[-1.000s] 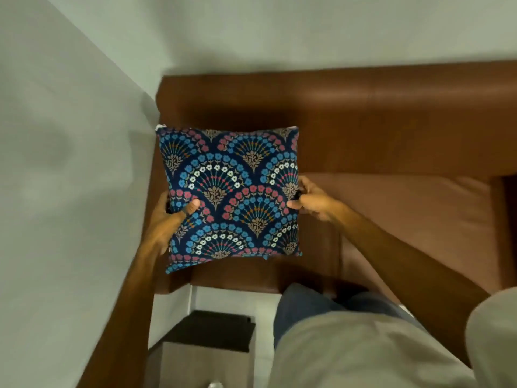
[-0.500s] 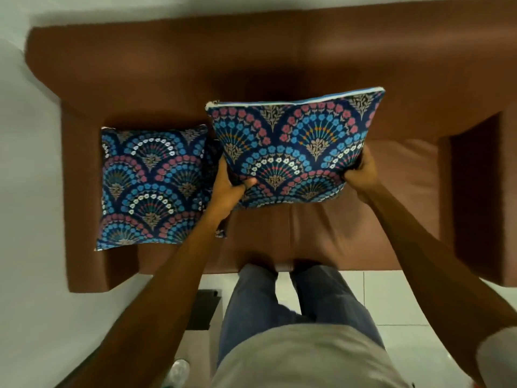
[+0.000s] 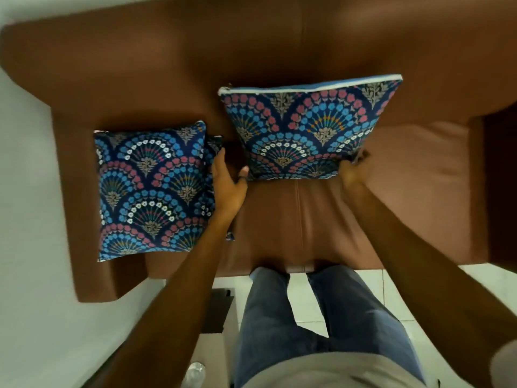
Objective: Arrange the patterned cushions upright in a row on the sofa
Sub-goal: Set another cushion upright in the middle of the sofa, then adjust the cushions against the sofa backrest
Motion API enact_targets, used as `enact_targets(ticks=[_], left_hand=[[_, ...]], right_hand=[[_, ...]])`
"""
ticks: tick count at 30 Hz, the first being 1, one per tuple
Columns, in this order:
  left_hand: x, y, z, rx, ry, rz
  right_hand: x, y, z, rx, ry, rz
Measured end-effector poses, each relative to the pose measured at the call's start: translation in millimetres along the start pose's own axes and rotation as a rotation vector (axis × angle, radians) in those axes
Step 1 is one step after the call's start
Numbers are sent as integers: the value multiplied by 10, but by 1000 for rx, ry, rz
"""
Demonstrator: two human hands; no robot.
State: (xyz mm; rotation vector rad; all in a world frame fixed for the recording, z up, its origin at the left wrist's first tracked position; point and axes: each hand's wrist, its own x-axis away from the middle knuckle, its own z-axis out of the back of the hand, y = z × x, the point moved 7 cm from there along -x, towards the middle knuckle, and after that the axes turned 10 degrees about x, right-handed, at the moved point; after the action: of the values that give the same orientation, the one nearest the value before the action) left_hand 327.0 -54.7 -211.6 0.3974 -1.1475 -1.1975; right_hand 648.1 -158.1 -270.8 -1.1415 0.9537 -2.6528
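Two cushions with a blue, pink and white fan pattern are on a brown sofa [image 3: 140, 79]. The left cushion [image 3: 151, 191] leans in the sofa's left corner, with another patterned edge peeking out behind its right side. The middle cushion [image 3: 307, 130] stands upright against the backrest. My right hand [image 3: 354, 170] grips its lower right corner. My left hand [image 3: 228, 183] is spread open between the two cushions, its thumb tip just off the middle cushion's lower left corner.
The sofa seat [image 3: 419, 177] to the right of the middle cushion is bare, ending at the right armrest [image 3: 500, 177]. My legs in jeans [image 3: 307, 317] stand against the seat front. A small dark side table [image 3: 218, 309] sits on the white tiled floor below left.
The view swung from the left corner to the sofa's middle. A second cushion has come down against the backrest, and my left hand has let go of it.
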Motion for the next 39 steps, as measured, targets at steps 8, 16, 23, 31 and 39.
enact_targets(ticks=[8, 16, 23, 31, 39], left_hand=[[28, -785, 2343, -224, 546, 54], [-397, -1099, 2827, 383, 178, 527], [796, -748, 2429, 370, 133, 489], [1746, -335, -56, 402, -51, 420], [1072, 1107, -2853, 285, -339, 136]], right_hand=[[1700, -122, -1639, 48, -705, -315], [2345, -547, -2990, 257, -962, -164], [2063, -388, -1863, 162, -993, 42], [1008, 101, 685, 205, -704, 168], [-787, 22, 2900, -96, -173, 129]])
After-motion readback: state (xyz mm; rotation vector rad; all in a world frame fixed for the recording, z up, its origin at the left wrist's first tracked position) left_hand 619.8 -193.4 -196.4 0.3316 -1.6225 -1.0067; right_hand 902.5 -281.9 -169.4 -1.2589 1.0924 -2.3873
